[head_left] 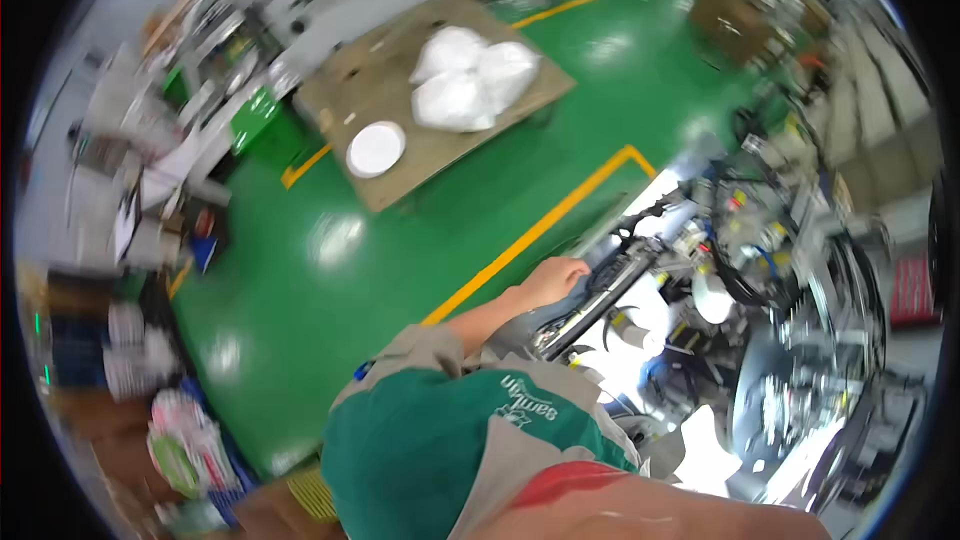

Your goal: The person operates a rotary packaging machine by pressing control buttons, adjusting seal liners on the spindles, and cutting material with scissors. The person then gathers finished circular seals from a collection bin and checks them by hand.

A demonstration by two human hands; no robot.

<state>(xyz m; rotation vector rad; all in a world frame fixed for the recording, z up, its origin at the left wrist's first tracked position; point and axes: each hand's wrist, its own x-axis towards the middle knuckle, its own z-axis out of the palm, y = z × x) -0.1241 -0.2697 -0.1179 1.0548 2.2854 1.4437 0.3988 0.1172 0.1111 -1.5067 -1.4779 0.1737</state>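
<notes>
Looking down past my green and grey shirt (470, 440), I saw one hand (552, 280) curled, resting on a dark rail (600, 290) at the machine (760, 320) edge; which hand it was I could not tell, and the other was out of view. Nothing looked finished yet. Farther off, white bags (470, 80) and a white plate (375, 148) lay on a brown board (400, 90) on the green floor (330, 270).

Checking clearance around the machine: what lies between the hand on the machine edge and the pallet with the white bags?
In the head view, only green floor crossed by a yellow line lies between the hand and the pallet.
</notes>
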